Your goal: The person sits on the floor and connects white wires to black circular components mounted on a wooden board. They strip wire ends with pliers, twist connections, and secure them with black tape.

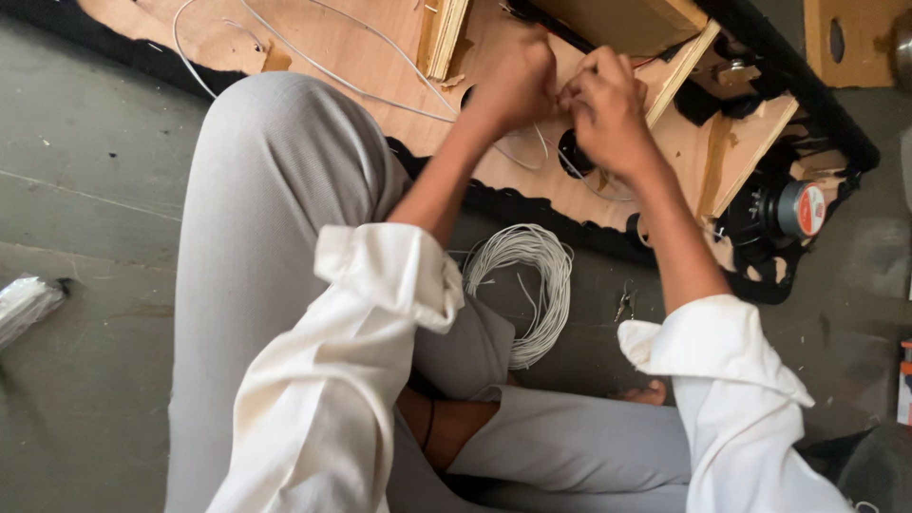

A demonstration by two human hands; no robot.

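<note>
Up at twelve o'clock in the head view, we have our left hand (pixel 518 84) and right hand (pixel 608 106) curled narrow and nearly touching, both pinching the thin white wire (pixel 532 152) over the plywood panel (pixel 361 57). We judge the step to be joining or twisting wire ends at the panel; the next move calls for a steady pinch and some slack. Thin and pale, the wire loops loosely below our fists. At six o'clock from them lies the white wire coil (pixel 532 285) on the concrete floor (pixel 85 190); a black speaker driver (pixel 784 214) sits at three o'clock.
</note>
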